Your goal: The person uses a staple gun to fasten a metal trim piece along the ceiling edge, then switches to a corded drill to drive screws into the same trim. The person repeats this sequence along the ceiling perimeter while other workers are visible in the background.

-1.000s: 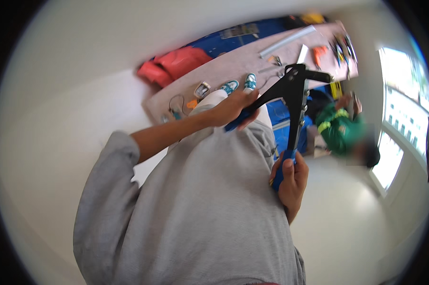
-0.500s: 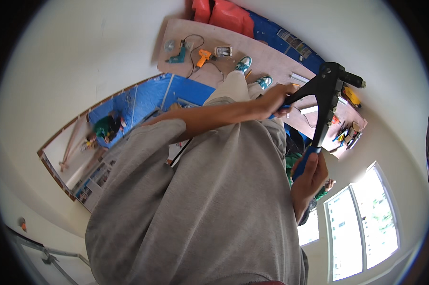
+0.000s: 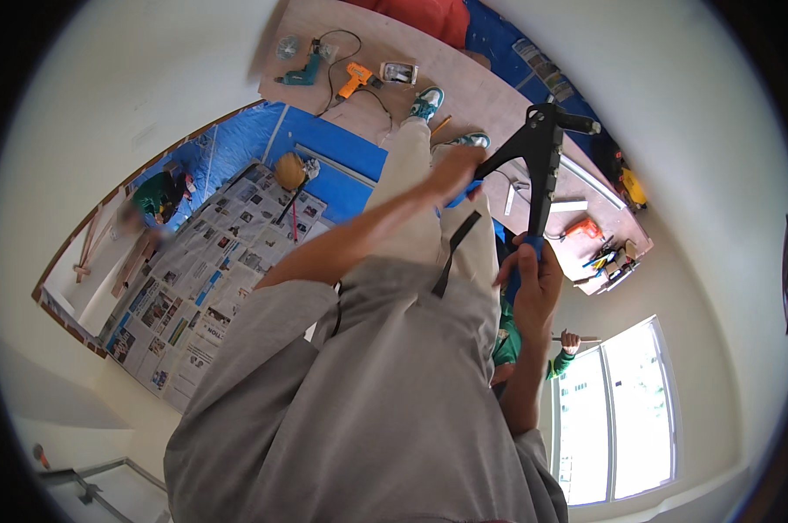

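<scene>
A large black hand riveter with long handles and blue grips is held out in front of my body, its nose pointing right. My left hand is closed round the blue grip of one handle. Round the grip of the other handle, my right hand is wrapped with the thumb along it. The handles stand spread apart. Small metal pieces sit in a row along the riveter's side. No rivet can be made out at its nose.
I stand on a brown board holding a teal drill, an orange power tool and an orange-red tool. Newspaper sheets and blue sheeting lie left. A person in green is close at right; another works far left.
The riveter and both hands have shifted left in the picture. My view has tilted, showing more newspaper at left. Both hands keep their hold on the handles.
</scene>
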The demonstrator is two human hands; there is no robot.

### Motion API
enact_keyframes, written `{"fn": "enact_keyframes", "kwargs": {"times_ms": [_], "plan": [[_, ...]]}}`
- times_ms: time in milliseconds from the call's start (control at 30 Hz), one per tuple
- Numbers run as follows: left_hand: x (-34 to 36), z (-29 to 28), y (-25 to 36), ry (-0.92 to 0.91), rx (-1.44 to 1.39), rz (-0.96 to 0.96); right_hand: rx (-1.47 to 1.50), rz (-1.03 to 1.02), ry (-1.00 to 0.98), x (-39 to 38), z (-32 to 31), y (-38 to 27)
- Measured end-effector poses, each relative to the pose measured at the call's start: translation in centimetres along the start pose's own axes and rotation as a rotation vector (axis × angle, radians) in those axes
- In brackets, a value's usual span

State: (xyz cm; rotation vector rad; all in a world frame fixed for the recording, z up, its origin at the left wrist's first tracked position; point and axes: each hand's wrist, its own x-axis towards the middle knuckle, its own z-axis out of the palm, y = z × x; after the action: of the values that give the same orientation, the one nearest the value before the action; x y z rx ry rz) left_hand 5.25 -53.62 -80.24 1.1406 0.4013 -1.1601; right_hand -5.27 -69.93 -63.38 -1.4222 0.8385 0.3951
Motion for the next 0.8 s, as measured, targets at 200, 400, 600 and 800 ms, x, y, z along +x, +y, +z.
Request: {"fn": "enact_keyframes", "kwargs": {"times_ms": [200, 400, 600, 800], "plan": [[19.9, -28.4, -9.5, 0.613, 1.151, -0.001, -0.157, 0.242, 0.036, 17.1, 1.8, 12.5], [37.9, -42.5, -19.0, 0.796, 1.27, 0.176, -0.402, 0.388, 0.182, 31.0, 7.1, 28.7], [48.9, -47.9, -25.0, 0.804, 1.594, -0.011, -0.703, 0.316, 0.072, 38.7, 9.6, 35.6], [51.1, -48.8, -27.1, 0.881, 1.747, -0.097, -0.685, 0.442, 0.051, 40.5, 10.1, 35.8]]}}
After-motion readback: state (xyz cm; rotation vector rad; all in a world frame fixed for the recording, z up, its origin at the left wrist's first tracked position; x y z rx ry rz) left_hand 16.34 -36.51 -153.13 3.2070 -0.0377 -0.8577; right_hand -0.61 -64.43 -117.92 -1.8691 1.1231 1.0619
